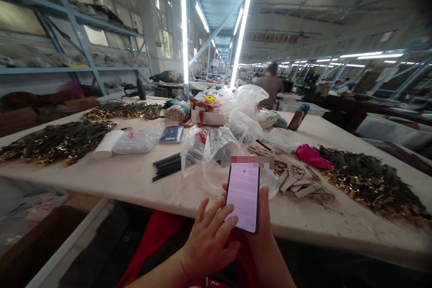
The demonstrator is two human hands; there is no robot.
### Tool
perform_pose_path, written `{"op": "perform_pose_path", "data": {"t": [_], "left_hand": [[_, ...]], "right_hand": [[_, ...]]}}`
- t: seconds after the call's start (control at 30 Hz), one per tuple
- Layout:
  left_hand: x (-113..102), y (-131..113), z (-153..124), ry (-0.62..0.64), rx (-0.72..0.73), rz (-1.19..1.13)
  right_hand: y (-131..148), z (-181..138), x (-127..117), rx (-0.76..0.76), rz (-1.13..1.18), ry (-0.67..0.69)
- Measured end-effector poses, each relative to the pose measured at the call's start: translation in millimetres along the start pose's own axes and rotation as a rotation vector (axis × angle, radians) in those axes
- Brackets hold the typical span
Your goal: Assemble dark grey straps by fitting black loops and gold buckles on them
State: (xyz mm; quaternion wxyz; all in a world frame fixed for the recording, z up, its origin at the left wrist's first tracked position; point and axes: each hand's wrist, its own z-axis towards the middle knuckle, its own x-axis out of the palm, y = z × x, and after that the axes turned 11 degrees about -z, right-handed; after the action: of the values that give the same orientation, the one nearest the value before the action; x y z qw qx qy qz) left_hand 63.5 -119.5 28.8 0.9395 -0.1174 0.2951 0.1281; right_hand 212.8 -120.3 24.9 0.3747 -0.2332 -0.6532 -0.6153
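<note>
My right hand (265, 218) holds a smartphone (243, 198) upright in front of me, its thumb along the right edge and fingertips showing at the left edge. The lit screen shows a pale page; its upper part is blurred out. My left hand (212, 236) is open with fingers spread, and its fingertips lie over the lower left of the screen. Behind the phone, crumpled clear plastic bags (219, 148) rest on the table (135, 180). Just right of the phone lies a heap of pale flat strips (300, 182).
Dark straps with gold-coloured metal fittings are piled at the left (64, 139) and right (374, 184). Black strips (167, 166), a blue booklet (171, 134), a pink cloth (313, 156) and a bottle (299, 117) lie or stand between. A person (271, 85) is farther back.
</note>
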Motion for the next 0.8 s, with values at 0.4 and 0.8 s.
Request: {"op": "perform_pose_path", "data": {"t": [0.4, 0.8], "left_hand": [[-7, 2, -10, 0.003, 0.040, -0.044], [-5, 14, -12, -0.001, -0.061, 0.128]], "right_hand": [[-7, 9, 1, 0.047, -0.014, -0.010], [-12, 25, -3, 0.106, -0.022, 0.004]]}}
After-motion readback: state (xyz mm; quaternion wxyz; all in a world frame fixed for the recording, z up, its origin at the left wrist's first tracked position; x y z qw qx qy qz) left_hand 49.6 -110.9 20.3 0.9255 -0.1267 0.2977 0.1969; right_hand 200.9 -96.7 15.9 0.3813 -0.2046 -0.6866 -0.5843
